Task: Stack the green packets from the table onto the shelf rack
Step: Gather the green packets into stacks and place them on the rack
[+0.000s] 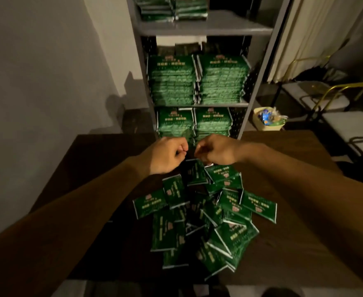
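Observation:
Several green packets (200, 213) lie in a loose heap on the dark brown table (283, 211). Beyond the table stands the grey shelf rack (206, 26), with neat stacks of green packets (197, 80) on its shelves. Both my hands hover over the far end of the heap, close together. My left hand (167, 155) is curled into a fist with nothing visible in it. My right hand (217, 151) has curled fingers just above a tilted dark packet (194, 172); blur hides whether it holds it.
A grey wall stands to the left. A small yellow basket (266, 120) with colourful wrappers sits on the floor right of the rack. Chairs with yellow metal frames (337, 93) and a pale curtain fill the right side.

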Demonstrator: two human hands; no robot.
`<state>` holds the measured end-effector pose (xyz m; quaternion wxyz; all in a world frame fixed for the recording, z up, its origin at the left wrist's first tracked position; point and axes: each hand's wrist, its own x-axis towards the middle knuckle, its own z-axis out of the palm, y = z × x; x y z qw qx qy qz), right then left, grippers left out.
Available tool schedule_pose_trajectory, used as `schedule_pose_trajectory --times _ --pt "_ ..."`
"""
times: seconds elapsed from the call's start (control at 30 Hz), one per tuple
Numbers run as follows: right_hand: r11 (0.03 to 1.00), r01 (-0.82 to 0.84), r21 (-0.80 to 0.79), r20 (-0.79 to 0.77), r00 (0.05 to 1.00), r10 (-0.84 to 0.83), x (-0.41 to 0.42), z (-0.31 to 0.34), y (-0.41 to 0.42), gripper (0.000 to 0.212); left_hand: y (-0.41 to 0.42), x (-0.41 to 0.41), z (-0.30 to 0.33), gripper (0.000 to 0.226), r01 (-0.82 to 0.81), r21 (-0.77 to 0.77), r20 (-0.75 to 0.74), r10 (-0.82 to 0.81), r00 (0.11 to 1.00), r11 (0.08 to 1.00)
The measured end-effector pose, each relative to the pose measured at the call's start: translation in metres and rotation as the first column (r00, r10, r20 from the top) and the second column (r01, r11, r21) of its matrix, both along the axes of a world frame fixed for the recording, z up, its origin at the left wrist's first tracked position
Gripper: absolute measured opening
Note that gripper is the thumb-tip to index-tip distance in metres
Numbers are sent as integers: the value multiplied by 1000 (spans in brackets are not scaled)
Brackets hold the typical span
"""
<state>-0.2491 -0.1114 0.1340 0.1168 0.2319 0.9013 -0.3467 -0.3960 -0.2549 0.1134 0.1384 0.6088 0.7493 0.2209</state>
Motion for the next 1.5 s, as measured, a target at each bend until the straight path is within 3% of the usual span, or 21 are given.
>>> schedule_pose_trajectory --times 0.2,0.43,0.57,0.7,0.77,0.87,0.97,1.07,1.13,1.2,1.27,1.4,1.5 --pt "996 -69 -47 131 988 75 3 -72 -32 20 -38 9 -75 19 -33 -217 125 61 990 976" --pt "994 -79 -77 198 976 93 3 -143 -70 10 -77 2 -135 28 -71 -374 177 146 973 925" --pt "998 -53 -43 282 957 63 2 -174 -93 29 -99 4 -165 44 -88 -401 114 145 983 912" --pt "994 -105 33 277 956 91 5 -200 -116 87 -113 11 -198 89 -101 -470 66 149 987 877" --pt "986 -119 113 292 953 81 4 -210 -124 96 -116 14 -206 95 -95 -452 3 108 994 887" --pt "977 -137 161 300 950 84 2 -218 -126 78 -118 11 -210 95 -70 -437 -66 46 997 897" --pt "982 -77 174 228 973 36 -1 -216 -129 48 -119 6 -208 92 -55 -402 -44 41 998 914" --pt "980 191 -59 162 970 -179 -11 -215 -131 28 -122 1 -202 88 -56 -369 71 88 994 928" --pt "836 387 -388 109 920 -376 -17 -214 -130 28 -122 2 -197 83 -55 -375 213 143 966 925" --pt "630 428 -648 107 870 -481 -21 -213 -131 41 -121 3 -194 83 -53 -390 295 180 938 919" --pt "554 400 -730 114 871 -479 -27 -209 -133 42 -118 3 -191 87 -71 -412 312 214 926 909" --pt "658 444 -608 113 869 -481 -32 -193 -129 20 -120 -9 -193 69 -98 -429 405 287 868 898" --pt "797 567 -206 1 815 -580 -28 -202 -112 12 -129 -21 -190 40 -80 -434 602 355 715 897"
